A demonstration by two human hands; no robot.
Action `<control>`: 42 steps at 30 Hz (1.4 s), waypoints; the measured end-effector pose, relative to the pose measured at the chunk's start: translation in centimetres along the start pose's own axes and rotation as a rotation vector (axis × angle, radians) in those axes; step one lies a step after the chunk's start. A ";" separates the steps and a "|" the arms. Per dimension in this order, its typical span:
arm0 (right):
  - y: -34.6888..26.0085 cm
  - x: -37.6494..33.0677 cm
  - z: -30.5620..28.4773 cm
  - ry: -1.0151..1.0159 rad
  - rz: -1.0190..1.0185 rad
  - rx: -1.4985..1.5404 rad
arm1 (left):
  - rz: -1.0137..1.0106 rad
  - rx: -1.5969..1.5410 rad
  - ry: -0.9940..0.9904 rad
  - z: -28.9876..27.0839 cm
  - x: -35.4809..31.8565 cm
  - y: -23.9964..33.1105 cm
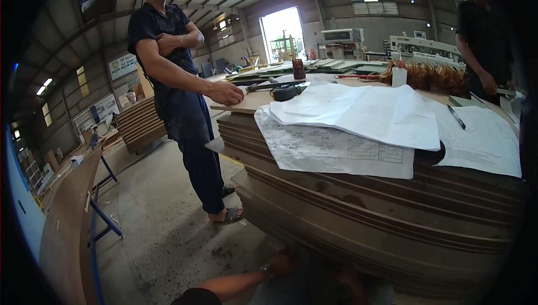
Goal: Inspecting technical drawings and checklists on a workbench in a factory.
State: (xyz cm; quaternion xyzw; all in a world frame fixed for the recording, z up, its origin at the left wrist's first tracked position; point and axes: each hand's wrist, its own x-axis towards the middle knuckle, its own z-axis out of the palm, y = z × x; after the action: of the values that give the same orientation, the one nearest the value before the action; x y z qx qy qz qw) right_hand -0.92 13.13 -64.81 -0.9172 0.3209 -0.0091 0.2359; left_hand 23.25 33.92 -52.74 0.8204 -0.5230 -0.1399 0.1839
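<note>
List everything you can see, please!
board stack: one, brown, right
far stack: one, brown, left
papers: several, white, atop board stack
pen: one, dark, on paper
tape measure: one, black, behind papers
jar: one, dark red, behind papers
duster: one, brown, behind papers
stand: one, blue, left
machines: two, pale, back
doorway: one, bright, back
people: two near, dark clothes, left and right
left hand: one, shadowed, below board stack
right hand: one, shadowed, bottom centre

Can't tell grip of L hand (284, 261), dim nr. base of panel stack (358, 215); can barely see R hand (348, 278), mostly in shadow. Can't read tiny txt on drawing sheet (316, 147), pt. covered.
</note>
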 end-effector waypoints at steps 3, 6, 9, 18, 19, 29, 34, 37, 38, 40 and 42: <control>0.6 0.5 0.5 -0.039 -0.052 0.056 | -0.022 0.192 -0.017 0.3 -1.7 -0.1; 1.1 0.9 1.6 -0.016 -0.023 0.127 | 0.150 0.155 0.141 -0.1 -4.6 0.0; 1.0 0.9 2.1 0.049 -0.044 0.026 | 0.163 0.204 0.103 -0.9 -8.2 0.4; -2.0 -1.0 -2.3 -0.085 -0.017 0.049 | 0.212 0.022 0.102 -2.5 -11.1 1.1; -2.1 -1.1 -2.6 -0.125 0.011 0.020 | 0.198 0.033 0.098 -2.5 -11.1 1.2; -1.7 -0.7 -0.4 -0.026 -0.027 0.011 | 0.137 -0.026 0.127 -2.8 -11.1 1.7; -2.8 -1.3 -1.6 -0.124 0.018 0.032 | 0.146 -0.027 0.154 -2.9 -11.0 2.0; -3.0 -1.2 -1.9 -0.241 0.084 0.038 | 0.143 -0.050 0.180 -2.7 -10.9 1.7; -2.7 -1.1 -1.6 -0.221 0.048 0.069 | 0.145 -0.054 0.189 -2.6 -11.0 1.6; -1.6 -0.7 0.0 -0.212 0.036 0.067 | 0.145 -0.074 0.186 -2.4 -11.1 1.4; 0.4 -0.1 2.6 -0.166 -0.001 0.075 | 0.144 -0.087 0.190 -2.5 -11.0 1.4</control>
State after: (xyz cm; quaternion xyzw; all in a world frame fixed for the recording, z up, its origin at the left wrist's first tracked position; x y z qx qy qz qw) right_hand -0.82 14.06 -67.21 -0.9054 0.2993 0.0549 0.2960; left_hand 18.60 43.82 -49.51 0.7817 -0.5540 -0.0704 0.2776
